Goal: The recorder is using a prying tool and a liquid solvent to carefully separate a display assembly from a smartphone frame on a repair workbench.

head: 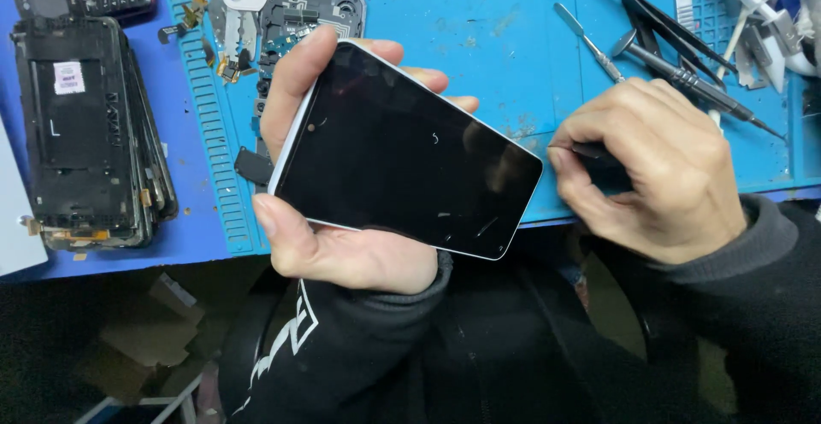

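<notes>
The left hand (342,219) holds a phone (406,150) with a dark screen and white rim, lifted clear above the front edge of the bench (479,39). Its grip is wrapped around the phone's near end, thumb along the lower long edge and fingers curled over the upper one. The right hand (654,167) has its grip pinched on a small dark tool (594,152), whose tip sits just beside the phone's right short edge; whether it touches the seam cannot be told.

The likeliest trouble is a slip: if the tool skids off the rim, it could scratch the glass, which already shows small marks, or jab the left fingers behind it. Pressing too hard at one spot could crack the screen. The phone hangs over the bench edge, so a loosened hold would drop it to the floor rather than onto the blue mat. The stack of phone frames (85,125) at the left edge and the screwdrivers (684,73) near the back right lie well apart.
</notes>
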